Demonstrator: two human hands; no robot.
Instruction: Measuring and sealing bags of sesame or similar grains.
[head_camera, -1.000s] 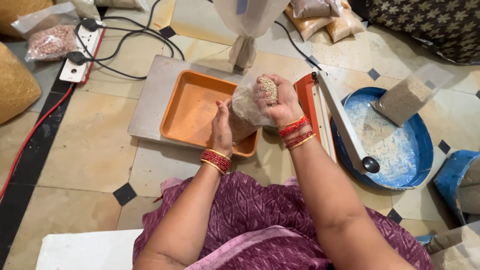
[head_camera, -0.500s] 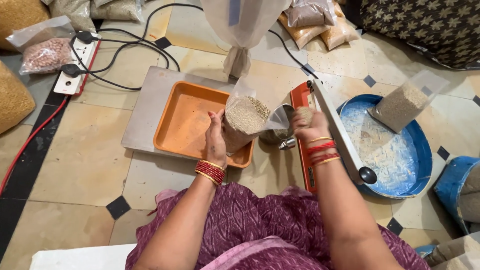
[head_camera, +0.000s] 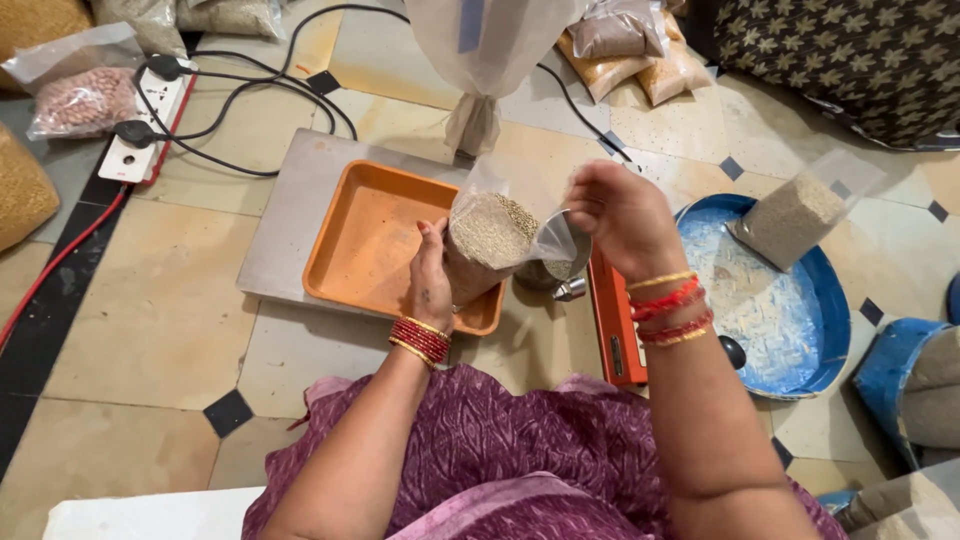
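Bangles crowd both wrists. Her left hand (head_camera: 432, 285) wraps around a clear grain bag (head_camera: 487, 240), holding it upright, mouth up, over the near right corner of an orange tray (head_camera: 365, 240). Her right hand (head_camera: 622, 215) pinches closed on the bag's open lip, above a steel cup (head_camera: 555, 270). The tray sits on a grey scale plate (head_camera: 290, 220) on the tiled floor (head_camera: 130, 330), with a blue basin (head_camera: 800, 330) to the right.

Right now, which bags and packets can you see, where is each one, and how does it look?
Clear grain bag: in the left hand, above the orange tray.
Clear grain packet: leaning in the blue basin.
Peanut bag: top left, pinkish.
Yellow and brown packets: top centre.
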